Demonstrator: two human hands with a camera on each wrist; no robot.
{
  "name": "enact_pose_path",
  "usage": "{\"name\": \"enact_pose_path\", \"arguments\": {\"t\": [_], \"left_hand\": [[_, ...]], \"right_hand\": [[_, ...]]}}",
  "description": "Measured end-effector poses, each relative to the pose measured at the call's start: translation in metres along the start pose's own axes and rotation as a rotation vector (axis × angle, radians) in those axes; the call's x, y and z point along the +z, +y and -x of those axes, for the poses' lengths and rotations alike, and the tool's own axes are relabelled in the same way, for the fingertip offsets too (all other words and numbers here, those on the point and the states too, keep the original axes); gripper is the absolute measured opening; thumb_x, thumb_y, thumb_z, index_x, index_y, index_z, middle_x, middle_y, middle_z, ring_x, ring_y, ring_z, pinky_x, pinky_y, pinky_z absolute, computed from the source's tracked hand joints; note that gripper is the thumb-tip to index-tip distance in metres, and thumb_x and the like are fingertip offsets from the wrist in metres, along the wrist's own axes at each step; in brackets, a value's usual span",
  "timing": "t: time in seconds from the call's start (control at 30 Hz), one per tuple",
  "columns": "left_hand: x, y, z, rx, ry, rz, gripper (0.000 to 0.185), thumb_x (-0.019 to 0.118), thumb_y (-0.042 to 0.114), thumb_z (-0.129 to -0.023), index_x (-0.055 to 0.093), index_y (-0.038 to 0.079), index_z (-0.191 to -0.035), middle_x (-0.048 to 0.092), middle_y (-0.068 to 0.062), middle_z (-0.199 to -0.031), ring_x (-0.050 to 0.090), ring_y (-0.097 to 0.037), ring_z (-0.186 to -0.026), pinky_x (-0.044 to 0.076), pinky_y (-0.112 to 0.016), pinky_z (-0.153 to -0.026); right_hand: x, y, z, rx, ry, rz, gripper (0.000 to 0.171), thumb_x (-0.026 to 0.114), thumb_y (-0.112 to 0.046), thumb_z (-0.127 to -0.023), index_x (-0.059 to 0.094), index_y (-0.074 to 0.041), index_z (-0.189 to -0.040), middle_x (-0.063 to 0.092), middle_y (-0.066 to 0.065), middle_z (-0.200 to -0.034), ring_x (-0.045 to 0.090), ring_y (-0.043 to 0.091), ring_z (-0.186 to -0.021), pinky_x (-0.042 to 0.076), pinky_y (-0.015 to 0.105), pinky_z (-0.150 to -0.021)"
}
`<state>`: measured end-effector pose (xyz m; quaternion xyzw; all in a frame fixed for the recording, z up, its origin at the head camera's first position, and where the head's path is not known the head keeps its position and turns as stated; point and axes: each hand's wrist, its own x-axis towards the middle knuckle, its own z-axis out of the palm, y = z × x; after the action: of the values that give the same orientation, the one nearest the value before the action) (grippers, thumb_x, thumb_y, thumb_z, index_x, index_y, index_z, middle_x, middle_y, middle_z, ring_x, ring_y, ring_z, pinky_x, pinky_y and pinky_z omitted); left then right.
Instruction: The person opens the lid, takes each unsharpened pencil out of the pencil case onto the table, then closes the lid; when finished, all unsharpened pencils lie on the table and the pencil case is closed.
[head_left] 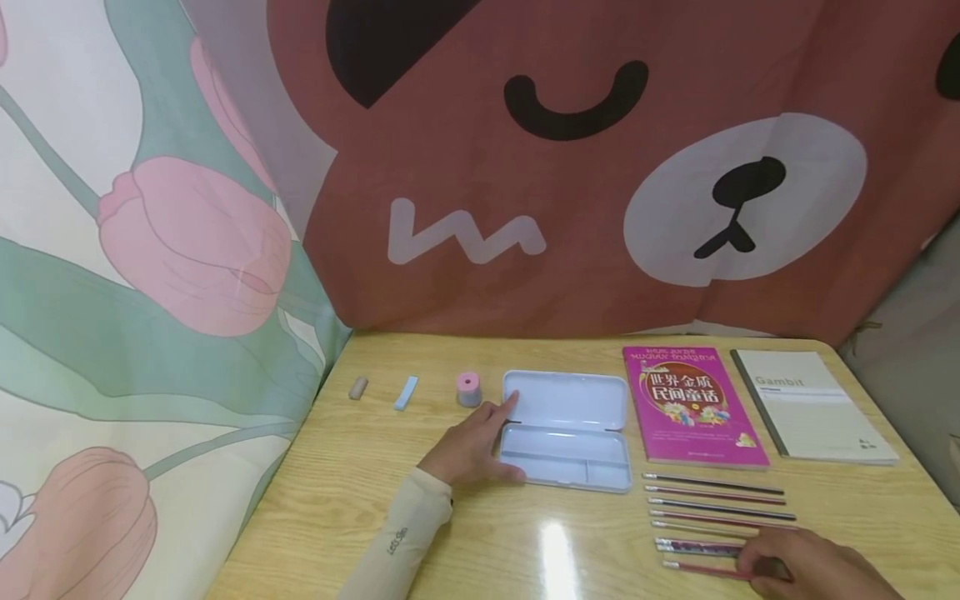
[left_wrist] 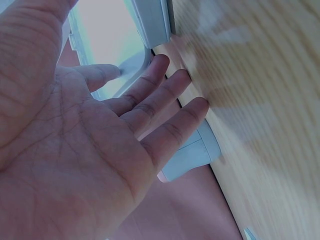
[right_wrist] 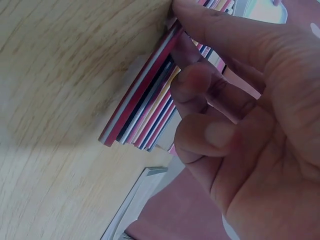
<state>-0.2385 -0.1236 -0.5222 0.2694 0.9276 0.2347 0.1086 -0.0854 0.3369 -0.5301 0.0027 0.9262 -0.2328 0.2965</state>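
- I find the pencil case (head_left: 566, 429) lying open and flat on the table (head_left: 465, 533), lid hinged back; both halves hold nothing that I can see.
- My left hand (head_left: 472, 450) rests against the case's left edge, fingers (left_wrist: 165, 95) straight and slightly spread, steadying rather than gripping it.
- The row of pencils (head_left: 716, 508) lies on the table just right of the case, in front of the pink book (head_left: 690, 404); I judge none has gone in yet.
- My right hand (head_left: 813, 567) is at the nearest pencil (head_left: 705, 570), thumb and curled fingers (right_wrist: 200, 85) pinching it; it is not yet lifted.
- Eraser (head_left: 358, 387), blue strip (head_left: 406, 392) and pink sharpener (head_left: 468, 389) sit left of the case, untouched.
- Assessment: case opened, filling barely begun.
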Motion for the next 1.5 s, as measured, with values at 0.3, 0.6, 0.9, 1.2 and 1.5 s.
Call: {"name": "enact_pose_path", "arguments": {"t": [0.3,0.6,0.9,1.2,1.5], "left_hand": [[0.0,0.0,0.001,0.001,0.005,0.006,0.132,0.096,0.06,-0.079,0.02,0.019,-0.179,0.056,-0.004,-0.129,0.047,-0.012,-0.094,0.045,-0.026,-0.08],[0.0,0.003,0.004,-0.01,0.005,0.01,0.13,0.096,0.058,-0.08,0.021,0.019,-0.178,0.057,-0.005,-0.131,0.049,-0.013,-0.096,0.046,-0.027,-0.083],[-0.002,0.007,0.008,-0.025,0.0,0.012,0.126,0.095,0.055,-0.084,0.02,0.02,-0.179,0.058,-0.006,-0.133,0.05,-0.014,-0.098,0.047,-0.028,-0.085],[-0.003,0.008,0.011,-0.01,-0.004,0.019,0.124,0.092,0.058,-0.086,0.02,0.017,-0.178,0.058,-0.007,-0.134,0.05,-0.013,-0.097,0.048,-0.028,-0.085],[-0.02,0.019,0.014,-0.049,0.0,0.034,0.117,0.088,0.052,-0.092,0.016,0.023,-0.179,0.045,-0.017,-0.171,0.057,-0.032,-0.147,0.05,-0.054,-0.117]], "right_hand": [[0.002,0.003,0.0,-0.002,0.034,0.024,0.012,0.087,-0.024,-0.095,0.076,-0.024,-0.097,0.069,-0.004,-0.098,0.059,0.022,-0.088,0.052,0.046,-0.08],[-0.004,-0.013,-0.001,0.019,0.048,0.065,0.029,0.087,-0.049,-0.091,0.079,-0.028,-0.108,0.071,-0.008,-0.103,0.06,0.019,-0.093,0.057,0.051,-0.088],[-0.013,-0.038,-0.01,-0.014,0.098,0.087,0.04,0.084,-0.058,-0.092,0.078,-0.027,-0.116,0.071,-0.009,-0.103,0.061,0.017,-0.093,0.058,0.044,-0.083],[-0.03,-0.07,-0.02,-0.237,0.39,0.253,0.026,0.082,-0.055,-0.096,0.077,-0.033,-0.11,0.066,-0.022,-0.092,0.053,0.001,-0.08,0.049,0.029,-0.068],[-0.046,-0.1,-0.041,-0.371,0.518,0.183,0.07,0.081,-0.055,-0.098,0.066,-0.008,-0.148,0.072,0.02,-0.141,0.07,0.044,-0.125,0.056,0.071,-0.097]]}}
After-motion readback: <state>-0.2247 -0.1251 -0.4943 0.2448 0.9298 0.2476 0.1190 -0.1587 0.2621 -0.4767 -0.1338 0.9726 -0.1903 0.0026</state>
